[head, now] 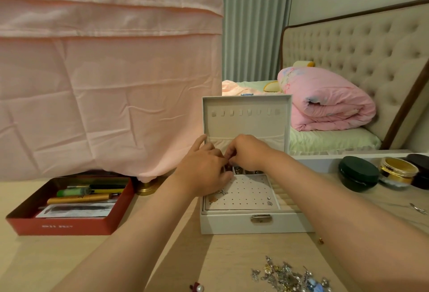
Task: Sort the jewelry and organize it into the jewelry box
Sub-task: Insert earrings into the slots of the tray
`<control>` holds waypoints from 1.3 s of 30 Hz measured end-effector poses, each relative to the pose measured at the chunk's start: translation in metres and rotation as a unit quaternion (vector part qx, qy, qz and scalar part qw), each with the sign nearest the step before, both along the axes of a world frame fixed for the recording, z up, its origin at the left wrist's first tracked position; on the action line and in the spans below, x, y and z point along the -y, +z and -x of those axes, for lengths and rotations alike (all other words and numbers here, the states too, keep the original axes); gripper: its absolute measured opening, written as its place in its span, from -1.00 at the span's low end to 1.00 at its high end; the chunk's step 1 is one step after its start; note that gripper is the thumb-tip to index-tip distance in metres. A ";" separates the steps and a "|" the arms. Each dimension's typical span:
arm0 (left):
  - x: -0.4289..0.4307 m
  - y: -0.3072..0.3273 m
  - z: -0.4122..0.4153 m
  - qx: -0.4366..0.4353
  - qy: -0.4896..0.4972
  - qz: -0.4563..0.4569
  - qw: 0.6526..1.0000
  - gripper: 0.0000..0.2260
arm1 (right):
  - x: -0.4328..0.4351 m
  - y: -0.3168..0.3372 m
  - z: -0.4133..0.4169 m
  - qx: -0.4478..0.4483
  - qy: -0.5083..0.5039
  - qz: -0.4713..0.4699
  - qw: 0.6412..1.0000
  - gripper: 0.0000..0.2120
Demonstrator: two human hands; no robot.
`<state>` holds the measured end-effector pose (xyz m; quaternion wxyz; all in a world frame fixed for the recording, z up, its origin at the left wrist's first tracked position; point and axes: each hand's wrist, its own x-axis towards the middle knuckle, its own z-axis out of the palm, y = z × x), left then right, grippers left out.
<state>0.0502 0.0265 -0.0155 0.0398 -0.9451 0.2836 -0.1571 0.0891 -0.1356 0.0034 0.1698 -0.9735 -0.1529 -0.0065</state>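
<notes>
A white jewelry box (232, 224) stands open on the table, its lid (246, 115) upright with a row of hooks. Its perforated earring panel (248, 193) holds a few small pieces. My left hand (204, 171) and my right hand (246, 152) meet over the back compartments of the box, fingertips pinched together on something tiny that I cannot make out. A heap of silver charms and earrings (290, 275) lies on the table near the front edge. A red-and-pearl piece (197, 287) sits at the bottom edge, and a small gold bit (321, 241) lies beside my right forearm.
A red tray (60, 226) of pens and papers sits at left. Round jars, one dark green (358, 173) and one gold (398, 172), stand at right, with a metal clip (417, 208) nearby. A pink cloth (104, 83) hangs behind; a bed with a rolled pink quilt (325, 99) is beyond.
</notes>
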 end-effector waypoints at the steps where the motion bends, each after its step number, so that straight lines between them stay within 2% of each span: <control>1: 0.001 -0.001 0.001 -0.015 0.005 0.002 1.000 -0.59 | 0.000 0.000 0.000 0.013 -0.012 -0.011 1.000 -0.88; 3: 0.001 -0.003 0.003 -0.040 0.011 0.002 0.999 -0.55 | 0.001 -0.002 0.001 0.025 -0.024 -0.022 0.999 -0.88; 11: -0.001 -0.005 0.003 -0.086 0.025 0.040 0.995 -0.50 | 0.011 0.002 0.004 -0.051 0.013 -0.051 0.997 -0.82; 14: -0.002 -0.002 0.006 -0.098 0.023 0.046 0.994 -0.52 | 0.016 0.007 0.010 -0.009 0.003 -0.061 0.998 -0.77; 18: -0.002 0.005 0.022 -0.070 0.010 0.141 0.987 -0.55 | 0.022 0.013 0.042 0.046 0.002 -0.038 0.998 -0.75; 21: -0.005 0.007 0.047 -0.055 0.001 0.196 0.979 -0.60 | 0.028 0.014 0.074 0.042 0.025 -0.076 0.996 -0.75; 26: -0.009 0.005 0.101 -0.032 -0.028 0.254 0.966 -0.73 | 0.044 0.024 0.135 0.038 0.022 -0.084 0.995 -0.80; 29: -0.004 -0.002 0.130 -0.082 -0.034 0.257 0.962 -0.81 | 0.053 0.027 0.171 -0.005 0.041 -0.083 0.996 -0.86; 33: 0.010 -0.019 0.148 -0.145 -0.033 0.212 0.966 -0.84 | 0.062 0.016 0.196 -0.072 0.043 -0.002 0.996 -0.86; 39: 0.034 -0.043 0.159 -0.168 -0.071 0.204 0.962 -0.81 | 0.078 -0.001 0.203 -0.170 -0.005 0.088 0.982 -0.85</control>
